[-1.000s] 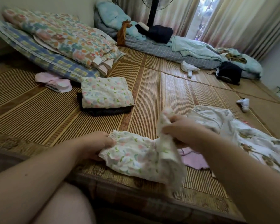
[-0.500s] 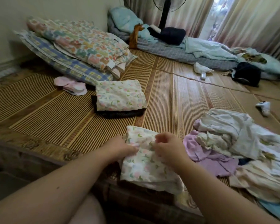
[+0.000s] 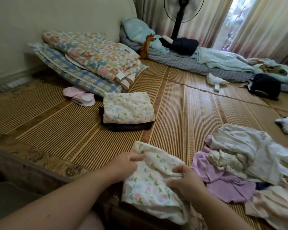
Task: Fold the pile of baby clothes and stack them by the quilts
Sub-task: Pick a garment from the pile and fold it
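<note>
A white floral baby garment [image 3: 150, 185] lies on the bamboo mat at the near edge, partly folded. My left hand [image 3: 125, 165] pinches its upper left part. My right hand [image 3: 184, 181] pinches a fold at its right side. To the right sits the unfolded pile of baby clothes [image 3: 249, 166], white and lilac pieces mixed. Farther back a folded floral piece [image 3: 126, 108] rests on a dark folded piece [image 3: 128, 127], beside the stacked quilts [image 3: 90, 58].
Pink cloth pads [image 3: 80, 97] lie next to the quilts. A bedding roll [image 3: 198, 62], a standing fan [image 3: 179, 15] and dark bags [image 3: 263, 87] line the back. A small white sock [image 3: 284, 123] lies at right. The mat's wooden edge [image 3: 40, 165] runs near me.
The garment went from held up and stretched between my hands to lying flat and folded over. Both hands came together on it, and the view swung left and closer.
</note>
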`<move>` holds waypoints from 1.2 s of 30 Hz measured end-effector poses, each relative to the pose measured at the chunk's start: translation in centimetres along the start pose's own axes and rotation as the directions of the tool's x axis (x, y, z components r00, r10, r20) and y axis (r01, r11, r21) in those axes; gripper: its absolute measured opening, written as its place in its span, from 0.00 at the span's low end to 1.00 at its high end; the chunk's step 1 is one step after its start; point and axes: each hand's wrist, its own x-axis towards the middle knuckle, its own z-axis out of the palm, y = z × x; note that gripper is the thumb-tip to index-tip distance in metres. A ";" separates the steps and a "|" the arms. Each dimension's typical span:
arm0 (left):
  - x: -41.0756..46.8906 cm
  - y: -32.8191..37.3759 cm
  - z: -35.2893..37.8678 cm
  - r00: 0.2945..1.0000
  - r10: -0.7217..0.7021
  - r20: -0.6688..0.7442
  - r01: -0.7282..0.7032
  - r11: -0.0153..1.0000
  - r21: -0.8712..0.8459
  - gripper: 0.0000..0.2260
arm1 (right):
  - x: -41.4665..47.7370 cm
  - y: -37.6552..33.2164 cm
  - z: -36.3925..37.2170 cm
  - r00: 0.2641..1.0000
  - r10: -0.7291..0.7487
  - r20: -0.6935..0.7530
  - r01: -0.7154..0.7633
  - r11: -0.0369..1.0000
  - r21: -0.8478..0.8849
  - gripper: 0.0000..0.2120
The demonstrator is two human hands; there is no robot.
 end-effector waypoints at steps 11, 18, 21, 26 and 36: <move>2.7 4.6 -8.9 0.914 0.330 -0.234 -0.384 0.890 -0.247 0.34 | 4.0 -12.9 -4.0 0.875 -0.479 0.068 0.455 0.863 0.222 0.29; 11.0 6.3 -17.4 0.938 0.190 -0.289 -0.235 0.963 -0.132 0.48 | 14.0 -24.2 -2.6 0.758 -0.648 0.073 0.650 0.744 -0.157 0.36; 14.5 4.5 -18.6 0.969 0.055 -0.240 -0.008 0.981 0.192 0.50 | 19.2 -25.1 -0.3 0.784 -0.592 0.186 0.618 0.717 -0.323 0.35; 18.4 0.7 -18.5 0.980 -0.133 -0.146 0.181 0.898 0.401 0.64 | 25.9 -22.2 3.9 0.804 -0.434 0.406 0.587 0.469 -0.660 0.46; 18.8 0.0 -17.7 0.973 -0.124 -0.196 0.212 0.818 0.534 0.69 | 26.6 -20.3 3.8 0.830 -0.373 0.415 0.557 0.531 -0.638 0.55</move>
